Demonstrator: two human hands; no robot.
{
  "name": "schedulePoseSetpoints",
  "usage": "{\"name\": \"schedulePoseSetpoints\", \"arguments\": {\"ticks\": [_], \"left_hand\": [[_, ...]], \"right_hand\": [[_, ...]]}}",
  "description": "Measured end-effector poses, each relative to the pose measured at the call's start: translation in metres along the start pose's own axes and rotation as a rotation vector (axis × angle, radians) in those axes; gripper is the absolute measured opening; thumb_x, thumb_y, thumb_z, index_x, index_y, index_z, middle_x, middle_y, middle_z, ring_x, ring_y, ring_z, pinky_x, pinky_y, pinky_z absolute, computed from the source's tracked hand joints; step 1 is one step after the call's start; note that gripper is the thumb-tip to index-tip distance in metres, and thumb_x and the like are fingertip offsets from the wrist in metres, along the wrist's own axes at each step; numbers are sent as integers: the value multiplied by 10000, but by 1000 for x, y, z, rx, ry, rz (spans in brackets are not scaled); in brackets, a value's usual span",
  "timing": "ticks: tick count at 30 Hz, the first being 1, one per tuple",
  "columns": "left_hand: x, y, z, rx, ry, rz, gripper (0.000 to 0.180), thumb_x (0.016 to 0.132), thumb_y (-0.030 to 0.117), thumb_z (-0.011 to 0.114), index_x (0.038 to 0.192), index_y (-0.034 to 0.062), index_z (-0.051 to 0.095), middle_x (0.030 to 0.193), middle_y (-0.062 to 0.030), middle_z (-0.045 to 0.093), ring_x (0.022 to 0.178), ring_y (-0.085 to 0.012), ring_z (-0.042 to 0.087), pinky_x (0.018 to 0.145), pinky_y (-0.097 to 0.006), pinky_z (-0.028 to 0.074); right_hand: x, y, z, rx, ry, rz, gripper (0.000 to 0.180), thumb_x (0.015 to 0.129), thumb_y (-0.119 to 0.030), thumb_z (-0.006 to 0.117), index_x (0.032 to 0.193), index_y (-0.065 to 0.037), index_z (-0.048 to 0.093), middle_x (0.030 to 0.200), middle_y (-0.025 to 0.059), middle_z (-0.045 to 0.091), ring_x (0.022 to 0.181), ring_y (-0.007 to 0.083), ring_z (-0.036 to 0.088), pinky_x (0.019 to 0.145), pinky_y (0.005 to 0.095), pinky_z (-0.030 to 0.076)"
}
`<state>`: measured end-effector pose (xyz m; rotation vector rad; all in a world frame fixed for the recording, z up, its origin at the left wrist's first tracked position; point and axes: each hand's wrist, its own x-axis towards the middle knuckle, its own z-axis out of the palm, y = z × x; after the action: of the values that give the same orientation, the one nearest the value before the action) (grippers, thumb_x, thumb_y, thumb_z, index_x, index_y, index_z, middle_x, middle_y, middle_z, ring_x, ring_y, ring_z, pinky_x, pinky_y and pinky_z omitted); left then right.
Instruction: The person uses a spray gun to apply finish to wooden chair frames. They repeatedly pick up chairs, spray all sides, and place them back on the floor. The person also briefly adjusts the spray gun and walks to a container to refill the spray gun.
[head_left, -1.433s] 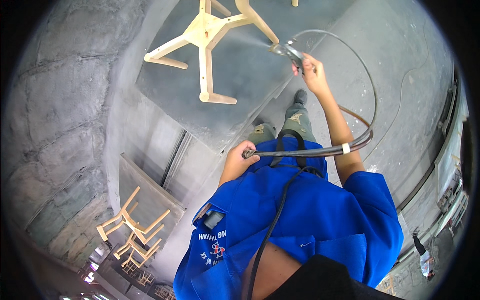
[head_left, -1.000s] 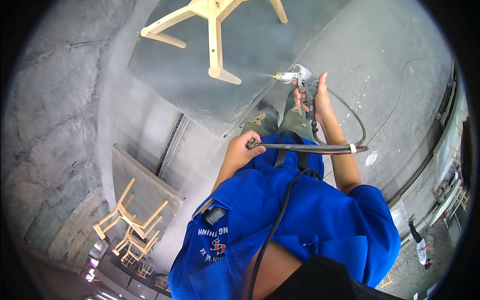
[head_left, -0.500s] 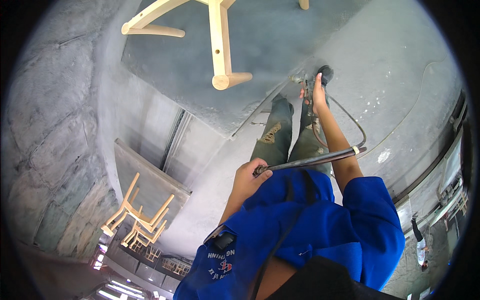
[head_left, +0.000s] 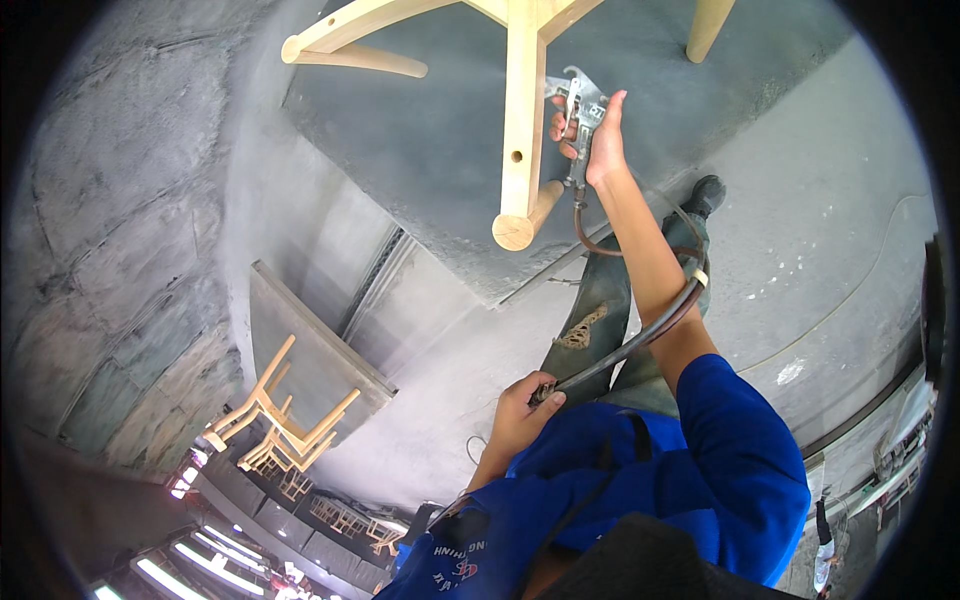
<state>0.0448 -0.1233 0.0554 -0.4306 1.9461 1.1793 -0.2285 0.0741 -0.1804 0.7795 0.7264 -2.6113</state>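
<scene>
My right hand (head_left: pixel 600 140) is wrapped round the handle of a metal spray gun (head_left: pixel 586 105), held beside a pale wooden chair frame (head_left: pixel 522 130) at the top of the view. The gun's front end is partly hidden behind the nearest chair leg. From the gun's base a hose (head_left: pixel 655 325) loops down past my right forearm. My left hand (head_left: pixel 522 415) grips the hose low down, in front of my body. The chair's rest is cut off by the upper edge.
The chair frame is over a grey work surface (head_left: pixel 420 130). A rough grey wall (head_left: pixel 130 200) rises at left. Lower left, more wooden chair frames (head_left: pixel 285 420) stand by a grey panel (head_left: pixel 310 330). A thin cable (head_left: pixel 860 285) crosses the floor at right. Another person (head_left: pixel 824 555) is far off, lower right.
My right hand has raised the spray gun forward and left, up to the chair leg. In the view, the chair has shifted right and down. My left hand still holds the hose.
</scene>
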Motion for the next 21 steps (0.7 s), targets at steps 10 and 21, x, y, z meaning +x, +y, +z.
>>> {"name": "schedulePoseSetpoints", "arguments": {"ticks": [10,21], "left_hand": [[10,16,-3,-67,-10,-28,259,911,213,694,1043,-4,644,816,-98,665,755,-159,613,707,-305,486],[44,82,45,76,-83,158,283,851,271,744,1016,55,664,854,-126,683,779,-289,656,717,-362,498]], "right_hand": [[12,-7,-6,-196,264,-17,933,926,-828,165,1092,-25,611,683,40,586,596,157,597,440,253,331],[-84,-107,-139,-213,428,-24,871,938,-811,208,1131,-56,597,788,43,636,696,160,639,479,255,352]]}}
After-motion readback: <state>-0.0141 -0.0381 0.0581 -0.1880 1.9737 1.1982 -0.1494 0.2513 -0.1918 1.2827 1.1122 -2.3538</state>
